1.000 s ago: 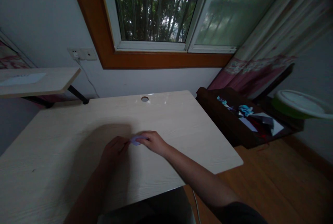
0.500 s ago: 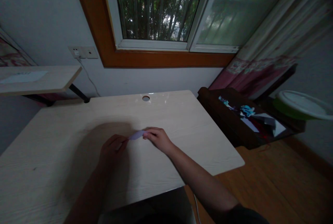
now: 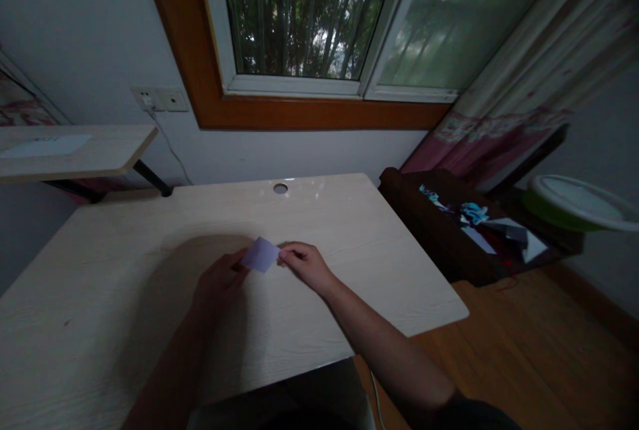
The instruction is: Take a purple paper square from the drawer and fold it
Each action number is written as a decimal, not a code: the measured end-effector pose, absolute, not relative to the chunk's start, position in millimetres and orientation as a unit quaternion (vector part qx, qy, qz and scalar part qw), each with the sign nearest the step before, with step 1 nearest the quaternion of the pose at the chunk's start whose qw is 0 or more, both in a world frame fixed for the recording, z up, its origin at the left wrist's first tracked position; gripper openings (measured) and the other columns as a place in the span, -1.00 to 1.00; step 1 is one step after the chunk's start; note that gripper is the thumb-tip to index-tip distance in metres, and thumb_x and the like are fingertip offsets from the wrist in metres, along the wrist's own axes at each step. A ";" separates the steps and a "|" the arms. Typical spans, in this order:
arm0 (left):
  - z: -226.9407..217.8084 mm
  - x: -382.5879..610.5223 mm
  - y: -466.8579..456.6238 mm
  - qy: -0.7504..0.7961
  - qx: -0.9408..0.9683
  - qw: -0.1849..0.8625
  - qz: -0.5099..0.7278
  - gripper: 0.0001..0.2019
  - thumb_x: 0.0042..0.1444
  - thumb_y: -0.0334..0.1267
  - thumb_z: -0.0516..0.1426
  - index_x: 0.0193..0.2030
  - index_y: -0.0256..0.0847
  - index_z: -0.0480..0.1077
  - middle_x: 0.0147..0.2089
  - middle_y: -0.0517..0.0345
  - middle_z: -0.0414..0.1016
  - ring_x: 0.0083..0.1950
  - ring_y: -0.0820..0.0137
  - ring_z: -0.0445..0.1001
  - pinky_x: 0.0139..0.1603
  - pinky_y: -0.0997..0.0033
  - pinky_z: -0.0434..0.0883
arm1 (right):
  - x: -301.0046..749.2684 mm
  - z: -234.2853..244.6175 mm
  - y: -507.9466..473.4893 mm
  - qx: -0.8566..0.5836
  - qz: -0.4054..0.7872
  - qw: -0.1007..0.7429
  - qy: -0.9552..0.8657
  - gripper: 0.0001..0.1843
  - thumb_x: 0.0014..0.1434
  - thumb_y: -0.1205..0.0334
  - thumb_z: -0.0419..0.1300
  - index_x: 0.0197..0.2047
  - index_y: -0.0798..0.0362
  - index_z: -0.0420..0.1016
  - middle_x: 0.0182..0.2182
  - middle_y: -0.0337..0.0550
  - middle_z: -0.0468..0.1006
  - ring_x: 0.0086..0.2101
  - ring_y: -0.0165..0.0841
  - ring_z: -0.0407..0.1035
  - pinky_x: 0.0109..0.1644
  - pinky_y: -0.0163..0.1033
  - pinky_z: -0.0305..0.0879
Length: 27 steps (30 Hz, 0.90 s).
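A small pale purple square of paper (image 3: 260, 254) is held just above the light wooden desk (image 3: 124, 270), near its middle. My left hand (image 3: 217, 281) pinches the paper's left edge with its fingertips. On the opposite side, my right hand (image 3: 305, 263) pinches the right edge, fingers curled. Both forearms reach in from the bottom of the view. The room is dim.
A cable hole (image 3: 280, 188) sits at the desk's far edge under the window (image 3: 304, 17). A second desk (image 3: 74, 150) stands at left. Right of the desk is a dark low table (image 3: 449, 237) with scattered papers, and a green basin (image 3: 574, 204) beyond.
The paper went from a folded, edge-on sliver between my fingers to a flat open square facing me. Both hands shifted slightly away from me and spread apart.
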<state>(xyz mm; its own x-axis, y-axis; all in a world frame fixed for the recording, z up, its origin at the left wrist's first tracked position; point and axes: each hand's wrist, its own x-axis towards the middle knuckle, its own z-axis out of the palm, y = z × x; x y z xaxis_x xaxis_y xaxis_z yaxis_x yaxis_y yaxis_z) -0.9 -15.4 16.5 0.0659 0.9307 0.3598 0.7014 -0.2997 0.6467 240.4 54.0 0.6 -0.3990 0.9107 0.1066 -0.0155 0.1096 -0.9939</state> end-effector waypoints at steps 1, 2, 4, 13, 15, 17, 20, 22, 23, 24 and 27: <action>15.5 -0.8 -14.7 0.574 0.714 0.153 0.370 -0.61 0.25 -0.14 0.12 0.20 -0.11 0.37 -0.15 0.14 0.58 -0.18 0.36 0.57 -0.05 0.39 0.49 | 240.3 0.6 53.9 -0.361 0.564 0.413 -0.618 -0.68 0.17 -0.03 0.29 -0.27 0.08 0.63 -0.42 -0.14 0.61 -0.42 -0.40 0.45 -0.28 -0.31 0.34; 14.5 -0.6 -14.2 0.576 0.715 0.152 0.366 -0.59 0.25 -0.14 0.12 0.22 -0.11 0.37 -0.17 0.15 0.58 -0.19 0.36 0.57 -0.06 0.40 0.49 | 240.1 0.5 53.9 -0.360 0.567 0.414 -0.614 -0.68 0.17 -0.03 0.29 -0.27 0.08 0.63 -0.42 -0.14 0.62 -0.42 -0.40 0.45 -0.28 -0.31 0.34; 12.9 -0.3 -13.4 0.576 0.719 0.156 0.358 -0.61 0.25 -0.14 0.11 0.21 -0.09 0.38 -0.16 0.16 0.59 -0.20 0.36 0.58 -0.06 0.41 0.50 | 240.0 0.2 53.8 -0.360 0.575 0.415 -0.607 -0.68 0.16 -0.03 0.30 -0.27 0.08 0.63 -0.41 -0.13 0.62 -0.42 -0.41 0.45 -0.28 -0.31 0.34; 12.2 -0.7 -12.6 0.559 0.745 0.132 0.338 -0.63 0.30 -0.11 0.06 0.19 -0.10 0.42 -0.05 0.10 0.60 -0.11 0.34 0.59 0.00 0.39 0.51 | 241.3 -0.5 54.4 -0.362 0.574 0.401 -0.615 -0.71 0.18 0.00 0.28 -0.26 0.07 0.64 -0.39 -0.13 0.62 -0.41 -0.40 0.44 -0.27 -0.30 0.34; 12.4 -0.9 -12.9 0.555 0.752 0.116 0.336 -0.65 0.31 -0.14 0.05 0.17 -0.11 0.43 -0.04 0.10 0.61 -0.09 0.34 0.60 0.00 0.40 0.51 | 241.4 -0.7 54.5 -0.361 0.569 0.396 -0.624 -0.70 0.20 0.00 0.26 -0.26 0.07 0.64 -0.39 -0.13 0.62 -0.41 -0.40 0.43 -0.27 -0.30 0.34; 11.8 -1.1 -13.5 0.545 0.759 0.107 0.339 -0.67 0.31 -0.16 0.05 0.16 -0.10 0.44 -0.04 0.11 0.61 -0.08 0.35 0.59 -0.01 0.40 0.51 | 241.5 -1.0 54.4 -0.362 0.559 0.391 -0.635 -0.70 0.22 0.00 0.25 -0.25 0.07 0.64 -0.40 -0.13 0.62 -0.41 -0.41 0.43 -0.27 -0.30 0.33; 10.7 -1.5 -14.5 0.527 0.764 0.100 0.359 -0.70 0.32 -0.19 0.05 0.12 -0.09 0.46 -0.04 0.12 0.60 -0.07 0.35 0.59 0.00 0.38 0.51 | 241.6 -0.9 54.2 -0.364 0.542 0.389 -0.650 -0.70 0.23 0.01 0.23 -0.23 0.07 0.64 -0.40 -0.14 0.61 -0.42 -0.41 0.41 -0.28 -0.31 0.32; 11.1 -1.5 -15.2 0.521 0.762 0.095 0.372 -0.74 0.33 -0.21 0.05 0.05 -0.09 0.50 -0.07 0.11 0.60 -0.08 0.35 0.58 -0.01 0.37 0.51 | 241.6 -0.3 54.0 -0.365 0.532 0.390 -0.657 -0.70 0.24 0.02 0.23 -0.23 0.07 0.64 -0.41 -0.14 0.61 -0.42 -0.41 0.41 -0.29 -0.32 0.32; 11.7 -1.4 -15.5 0.519 0.762 0.092 0.377 -0.75 0.32 -0.21 0.06 0.02 -0.10 0.52 -0.10 0.10 0.60 -0.10 0.35 0.57 -0.02 0.37 0.51 | 241.6 0.0 53.9 -0.367 0.527 0.391 -0.659 -0.71 0.24 0.02 0.23 -0.23 0.07 0.64 -0.41 -0.15 0.60 -0.43 -0.41 0.41 -0.30 -0.32 0.31; 12.5 -1.4 -15.9 0.518 0.761 0.087 0.381 -0.76 0.32 -0.22 0.07 -0.01 -0.11 0.53 -0.12 0.09 0.60 -0.12 0.35 0.57 -0.04 0.37 0.51 | 241.6 0.2 53.9 -0.368 0.523 0.392 -0.662 -0.71 0.23 0.02 0.23 -0.22 0.07 0.64 -0.42 -0.15 0.60 -0.43 -0.41 0.41 -0.30 -0.32 0.31; 14.9 -1.2 -16.8 0.516 0.755 0.064 0.399 -0.78 0.31 -0.22 0.09 -0.06 -0.13 0.56 -0.16 0.07 0.60 -0.15 0.35 0.56 -0.08 0.36 0.52 | 241.1 0.2 53.5 -0.371 0.513 0.398 -0.664 -0.71 0.22 0.01 0.24 -0.22 0.06 0.64 -0.43 -0.15 0.58 -0.43 -0.41 0.41 -0.30 -0.32 0.32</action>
<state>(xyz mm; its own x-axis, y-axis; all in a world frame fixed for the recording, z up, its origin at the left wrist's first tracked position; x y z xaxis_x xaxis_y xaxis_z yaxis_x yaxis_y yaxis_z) -1.2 -16.8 14.9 0.1495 0.8299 0.5374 0.7286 -0.4600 0.5076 241.1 53.5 0.2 -0.4082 0.9009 0.1479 0.0840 0.1983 -0.9765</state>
